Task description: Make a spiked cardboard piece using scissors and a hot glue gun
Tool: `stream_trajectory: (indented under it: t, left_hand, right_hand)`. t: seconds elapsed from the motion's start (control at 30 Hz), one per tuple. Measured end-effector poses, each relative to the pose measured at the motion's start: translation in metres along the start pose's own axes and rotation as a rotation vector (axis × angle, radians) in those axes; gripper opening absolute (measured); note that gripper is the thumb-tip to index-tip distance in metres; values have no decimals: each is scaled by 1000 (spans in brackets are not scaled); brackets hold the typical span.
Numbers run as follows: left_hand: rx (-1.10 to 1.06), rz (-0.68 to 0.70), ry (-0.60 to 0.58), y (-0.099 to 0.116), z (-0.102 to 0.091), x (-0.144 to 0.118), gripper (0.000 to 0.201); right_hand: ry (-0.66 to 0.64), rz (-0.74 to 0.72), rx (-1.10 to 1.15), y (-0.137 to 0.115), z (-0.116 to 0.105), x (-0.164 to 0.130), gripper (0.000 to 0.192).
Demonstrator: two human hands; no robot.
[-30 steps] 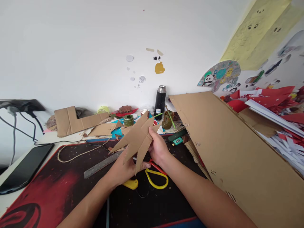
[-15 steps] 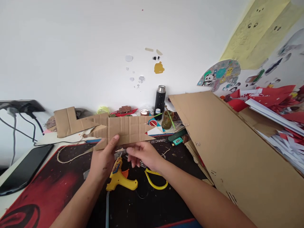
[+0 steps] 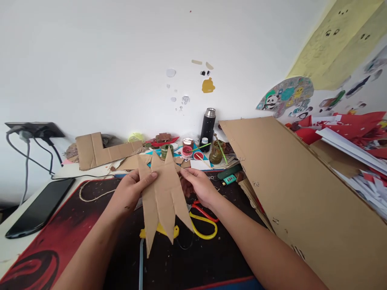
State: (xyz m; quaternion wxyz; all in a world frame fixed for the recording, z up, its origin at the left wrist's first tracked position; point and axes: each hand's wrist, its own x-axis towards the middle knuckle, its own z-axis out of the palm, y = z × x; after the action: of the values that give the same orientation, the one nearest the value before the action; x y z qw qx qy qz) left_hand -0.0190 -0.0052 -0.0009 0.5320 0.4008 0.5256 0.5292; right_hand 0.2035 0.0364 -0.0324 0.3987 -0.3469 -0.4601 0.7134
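Observation:
A flat brown cardboard piece [image 3: 163, 197] with pointed, zigzag-cut ends is held upright over the desk mat. My left hand [image 3: 133, 185] grips its left edge, thumb across the front and the other fingers behind. At the upper right edge, my right hand [image 3: 198, 185] pinches the same piece between thumb and fingers. Behind the lower points lies a yellow glue gun [image 3: 173, 231], mostly covered by the cardboard. Scissors [image 3: 207, 235] with a yellow and a red handle loop lie below my right hand, their blades hidden.
A large cardboard panel [image 3: 290, 177] leans along the right side. Paint jars [image 3: 187, 151], a black thermos [image 3: 208, 127] and an L-shaped cardboard piece [image 3: 90, 151] stand along the wall. A phone [image 3: 40, 207] lies at left, and a teal lighter-like object [image 3: 229, 180] on the right.
The cardboard piece has turned from lying sideways to standing with its points up and down. My right hand has risen from below it to its right edge. The glue gun is now mostly covered.

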Motion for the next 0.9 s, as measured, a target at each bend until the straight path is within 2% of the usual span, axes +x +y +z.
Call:
stream_trajectory:
  t: [0.17,0.37,0.5,0.7,0.8,0.9]
  left_hand:
    - [143,-37,-93,1,4,-4,61]
    - [280,-47,-149,2,3,-5,62]
    - [332,-58,-153,5,3,-7,63]
    - [340,-88,-205,6,5,-9,62]
    - [336,-67,-220,4,7,-9,60]
    - [362,-51,-292,2,9,-9,58]
  right_hand:
    - [-75,-13,-3,-3,7,-6,60]
    - [-30,-122,-179,1,6,-5,50]
    - [-28,-129,-225,3,6,-6,47]
    - [-38,-88,-192,5,8,-6,40]
    - [3,-92,-158,5,8,-5,35]
    - [45,-134,-104,5,8,-4,28]
